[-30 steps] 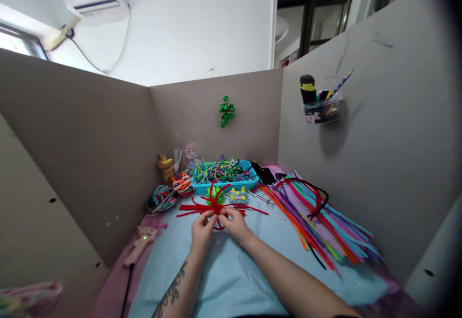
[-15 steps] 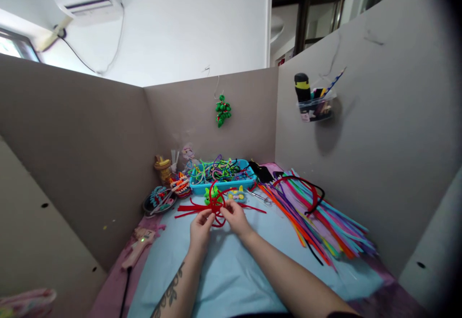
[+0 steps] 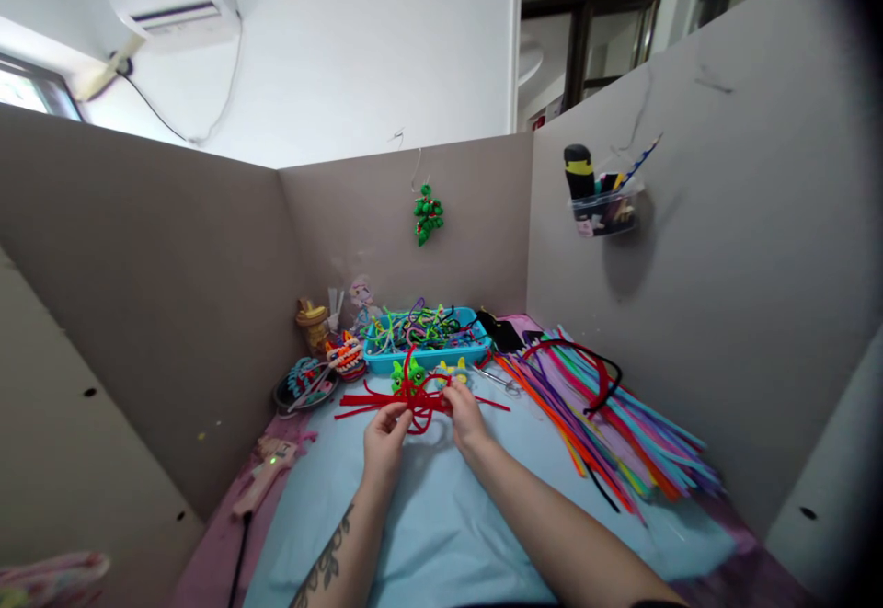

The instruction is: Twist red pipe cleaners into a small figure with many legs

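Observation:
Several red pipe cleaners (image 3: 372, 400) meet in a loose, looped cluster over the blue cloth. My left hand (image 3: 386, 429) pinches the cluster at its lower left, thumb and fingertips together. At its right side, my right hand (image 3: 465, 410) has its fingers closed on a curved red strand. Right behind the red strands sit a green pipe-cleaner figure (image 3: 408, 373) and a small yellow and blue piece (image 3: 452, 371), both partly covered.
A blue tray (image 3: 386, 361) of tangled pipe cleaners stands behind. Scissors (image 3: 500, 380) and a bundle of coloured pipe cleaners (image 3: 600, 415) lie on the right. On the left are a dark bowl (image 3: 282, 396) and a pink glue gun (image 3: 266, 475). Grey panels enclose three sides.
My right hand has moved a little to the right, drawing a red strand into a wider curve. The left hand keeps almost the same place. The view has shifted slightly.

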A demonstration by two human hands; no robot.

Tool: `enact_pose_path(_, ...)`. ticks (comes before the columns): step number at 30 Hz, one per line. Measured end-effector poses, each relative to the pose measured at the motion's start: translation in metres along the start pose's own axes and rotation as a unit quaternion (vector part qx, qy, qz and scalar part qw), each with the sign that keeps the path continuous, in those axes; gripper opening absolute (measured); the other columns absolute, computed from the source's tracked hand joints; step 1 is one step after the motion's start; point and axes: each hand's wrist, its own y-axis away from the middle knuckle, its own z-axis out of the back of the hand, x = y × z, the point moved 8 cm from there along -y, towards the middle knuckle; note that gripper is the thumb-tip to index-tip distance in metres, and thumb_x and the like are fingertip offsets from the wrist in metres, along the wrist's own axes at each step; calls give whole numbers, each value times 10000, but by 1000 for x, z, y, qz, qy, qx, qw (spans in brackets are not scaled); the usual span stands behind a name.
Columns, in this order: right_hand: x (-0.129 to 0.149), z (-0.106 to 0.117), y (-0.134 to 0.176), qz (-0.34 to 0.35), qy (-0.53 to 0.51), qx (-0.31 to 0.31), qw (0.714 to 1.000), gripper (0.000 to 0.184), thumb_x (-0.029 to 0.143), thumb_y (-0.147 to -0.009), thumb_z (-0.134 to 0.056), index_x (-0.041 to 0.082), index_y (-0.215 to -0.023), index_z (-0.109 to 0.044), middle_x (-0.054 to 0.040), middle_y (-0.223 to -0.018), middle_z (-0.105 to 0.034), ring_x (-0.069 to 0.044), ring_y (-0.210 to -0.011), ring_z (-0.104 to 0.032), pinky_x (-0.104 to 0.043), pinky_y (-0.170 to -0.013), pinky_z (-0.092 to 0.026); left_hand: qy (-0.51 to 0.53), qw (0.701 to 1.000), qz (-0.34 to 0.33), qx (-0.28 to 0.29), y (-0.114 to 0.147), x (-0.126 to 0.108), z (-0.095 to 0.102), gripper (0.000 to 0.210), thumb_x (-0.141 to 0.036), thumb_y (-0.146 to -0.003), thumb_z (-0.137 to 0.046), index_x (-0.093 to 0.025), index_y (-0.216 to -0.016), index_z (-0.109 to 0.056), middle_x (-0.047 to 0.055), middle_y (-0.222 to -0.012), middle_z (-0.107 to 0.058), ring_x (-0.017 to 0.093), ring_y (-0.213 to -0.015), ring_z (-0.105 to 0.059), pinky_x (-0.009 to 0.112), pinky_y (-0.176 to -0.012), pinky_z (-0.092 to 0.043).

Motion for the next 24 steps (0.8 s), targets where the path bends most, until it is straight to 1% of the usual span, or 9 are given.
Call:
enact_pose_path(4,-12,14,-5,-57,5,-48,997,107,261,-611,-535,206,-599,-443,71,-460,-445,-93,-417,-414,-200,-407,-289,-9,1000,-7,-7,0,-1,1,279,-323,-585,-733,-137,-780,-661,29,-692,-656,135,-622,-571,237,-595,-446)
enact_pose_path(6,-14,16,-5,-71,7,-55,996,103,268,-620,-537,202,-611,-458,66,-469,-460,-91,-412,-413,-198,-403,-282,-8,1000,-9,-6,-1,0,1,277,-322,-586,-731,-141,-784,-663,30,-703,-661,136,-627,-575,239,-601,-445)
enact_pose_path(9,-4,5,-2,-38,-1,-8,999,129,322,-673,-539,198,-678,-500,39,-575,-529,-103,-491,-468,-212,-468,-355,2,1000,-2,-9,-2,2,3,280,-317,-586,-729,-143,-796,-662,42,-729,-671,156,-670,-597,252,-624,-456)
enact_pose_path(11,11,-11,5,21,26,63,997,169,364,-710,-542,195,-707,-531,20,-653,-558,-120,-587,-507,-233,-559,-403,8,1000,5,-12,-3,2,3,290,-310,-582,-730,-138,-804,-658,53,-744,-677,167,-692,-608,263,-640,-464)
enact_pose_path(13,23,-28,16,78,99,141,982,163,348,-702,-584,189,-737,-567,7,-704,-570,-138,-666,-520,-251,-639,-415,16,1000,12,-14,-3,1,3,298,-302,-574,-734,-131,-804,-655,62,-754,-683,171,-700,-615,273,-660,-469)
enact_pose_path(15,30,-38,27,117,173,181,961,137,291,-671,-628,182,-745,-592,0,-735,-568,-145,-691,-515,-256,-660,-411,25,999,23,-17,-3,0,3,305,-298,-559,-740,-127,-795,-652,65,-748,-687,170,-696,-619,280,-673,-472)
enact_pose_path(18,37,-44,35,161,228,201,939,74,240,-672,-620,172,-665,-590,0,-721,-533,-137,-676,-494,-245,-633,-394,34,998,42,-16,-2,1,2,310,-298,-540,-747,-128,-781,-652,56,-725,-687,167,-680,-621,283,-676,-476)
enact_pose_path(20,37,-44,34,166,235,201,936,97,234,-682,-601,168,-619,-570,7,-689,-509,-128,-651,-475,-237,-610,-378,31,998,47,-6,-1,4,0,303,-297,-538,-748,-129,-772,-653,52,-715,-685,165,-670,-620,280,-666,-477)
enact_pose_path(24,22,-37,23,99,207,186,955,179,277,-685,-579,170,-563,-504,36,-573,-461,-107,-559,-418,-226,-548,-337,-2,999,28,28,-2,7,-4,261,-287,-561,-737,-130,-752,-653,52,-715,-678,158,-644,-611,259,-612,-472)
